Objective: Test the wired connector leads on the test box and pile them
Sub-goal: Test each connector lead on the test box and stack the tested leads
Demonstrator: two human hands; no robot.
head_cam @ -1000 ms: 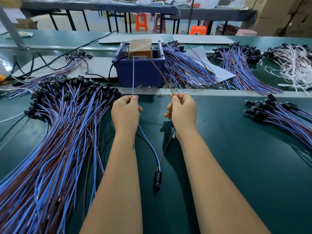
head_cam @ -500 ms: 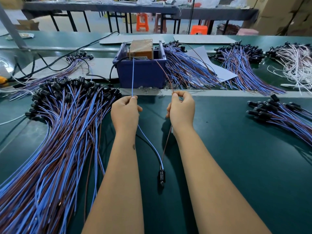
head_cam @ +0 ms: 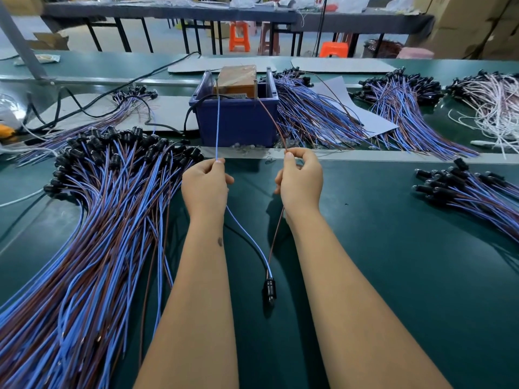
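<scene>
A blue wire (head_cam: 216, 127) is pinched by the left hand (head_cam: 205, 186) and a brown wire (head_cam: 271, 122) by the right hand (head_cam: 300, 181); both wires are stretched up to the blue plastic bin (head_cam: 238, 122), in which a tan test box (head_cam: 238, 80) is held. Their shared black connector (head_cam: 270, 287) is laid on the green table (head_cam: 393, 262) between the forearms. A large pile of leads (head_cam: 92, 220) is spread at the left.

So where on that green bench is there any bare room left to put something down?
Bare green mat lies between the right hand and the small lead pile at right, and nearer the viewer too. Crowded: the big lead pile fills the left, and more bundles flank the blue test box.
</scene>
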